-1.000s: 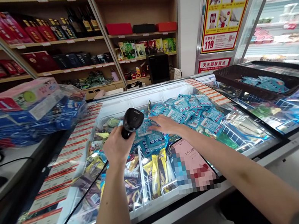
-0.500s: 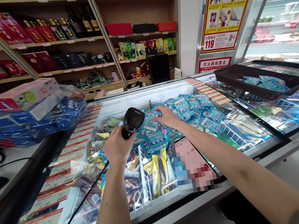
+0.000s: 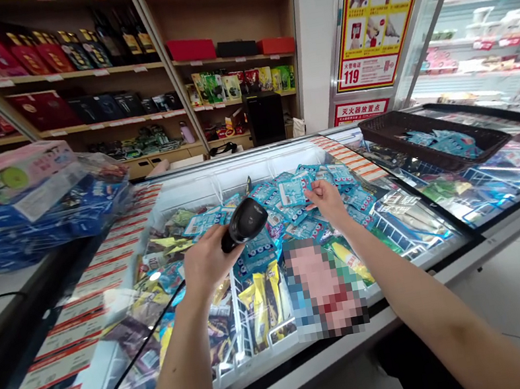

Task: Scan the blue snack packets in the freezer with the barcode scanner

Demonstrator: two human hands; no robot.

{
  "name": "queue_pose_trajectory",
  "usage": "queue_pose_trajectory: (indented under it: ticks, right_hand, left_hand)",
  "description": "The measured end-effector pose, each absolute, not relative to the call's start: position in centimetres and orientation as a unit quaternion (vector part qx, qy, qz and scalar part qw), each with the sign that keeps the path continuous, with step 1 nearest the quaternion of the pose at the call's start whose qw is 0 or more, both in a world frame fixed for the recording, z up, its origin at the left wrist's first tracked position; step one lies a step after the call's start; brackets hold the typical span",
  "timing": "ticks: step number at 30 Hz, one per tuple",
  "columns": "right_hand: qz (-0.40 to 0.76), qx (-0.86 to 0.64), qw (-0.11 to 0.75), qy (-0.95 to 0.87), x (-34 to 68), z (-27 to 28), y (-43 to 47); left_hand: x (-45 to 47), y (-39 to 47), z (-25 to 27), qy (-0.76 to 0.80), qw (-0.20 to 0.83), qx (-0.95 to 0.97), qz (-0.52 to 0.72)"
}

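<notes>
My left hand (image 3: 208,257) is closed around the handle of a black barcode scanner (image 3: 247,220), whose head points right. A dark cable trails from it toward the lower left. In my right hand (image 3: 329,201), thumb and fingers pinch the right edge of a small blue packet (image 3: 294,191) with a white label. Many similar blue packets (image 3: 257,252) lie spread on the glass top of the chest freezer (image 3: 277,152), below and around both hands. A pixelated phone (image 3: 324,287) rests near the front edge, between my forearms.
At the left, blue cartons in clear plastic (image 3: 35,207) are stacked with a pink box (image 3: 9,173). A dark brown basket (image 3: 375,134) with more blue packets stands at right. Price labels (image 3: 70,348) line the freezer's left side. Shelves (image 3: 225,53) stand behind.
My right hand has moved right and now holds a packet up by its edge. The scanner has swung a little right, toward that packet. The whole view has shifted slightly.
</notes>
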State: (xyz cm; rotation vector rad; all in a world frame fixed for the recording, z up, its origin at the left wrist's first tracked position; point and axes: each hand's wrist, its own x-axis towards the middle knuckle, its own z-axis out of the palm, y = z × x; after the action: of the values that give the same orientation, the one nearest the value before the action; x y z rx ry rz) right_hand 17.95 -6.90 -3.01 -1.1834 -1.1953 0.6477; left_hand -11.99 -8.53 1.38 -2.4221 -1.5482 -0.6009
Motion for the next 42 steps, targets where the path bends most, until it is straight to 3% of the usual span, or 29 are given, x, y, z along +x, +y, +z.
queue_pose_trajectory:
  ticks: [6,24,42]
  right_hand:
    - [0.26,-0.551,0.579,-0.542,17.7,-2.8,-6.8]
    - [0.251,-0.574,0.559,-0.543,17.8,-3.0,-6.7]
    - [0.329,-0.494,0.648,-0.478,17.9,-2.9,-6.4]
  left_hand:
    - [-11.1,-8.6,1.1,-0.483,0.096,-0.854,-0.17]
    - [-10.6,-8.8,1.0,-0.475,0.099,-0.863,-0.143]
    - [-12.4,-8.4,1.8,-0.567,0.119,-0.79,-0.202]
